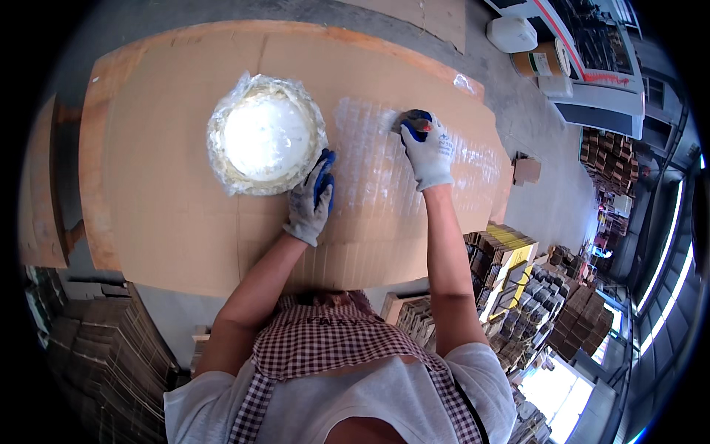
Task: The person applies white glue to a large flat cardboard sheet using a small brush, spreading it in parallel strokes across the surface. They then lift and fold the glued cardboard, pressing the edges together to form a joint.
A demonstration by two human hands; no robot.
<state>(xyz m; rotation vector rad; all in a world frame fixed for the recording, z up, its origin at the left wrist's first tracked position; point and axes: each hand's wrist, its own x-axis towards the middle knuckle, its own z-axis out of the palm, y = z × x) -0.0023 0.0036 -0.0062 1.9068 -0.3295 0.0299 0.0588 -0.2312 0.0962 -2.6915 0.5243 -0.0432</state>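
Note:
A large sheet of brown cardboard (174, 214) covers the table in front of me. On it, left of centre, stands a round basin wrapped in clear plastic (222, 166), with bright white glue-like liquid (266, 137) inside. My left hand (310, 200), in a grey and blue work glove, rests against the basin's lower right rim with its fingers stretched out. Further right, my gloved right hand (429, 148) is closed around a brush (401, 123), whose head meets the cardboard. Whitish wet streaks (370, 159) in a grid-like pattern spread around and beneath that hand.
The wooden table's edge (100, 159) shows around the cardboard. Stacks of flat cardboard (111, 348) stand at lower left, and bundled goods (510, 266) at lower right. Beyond the table, a white jug (512, 34) and a brown drum (543, 61) stand on the floor.

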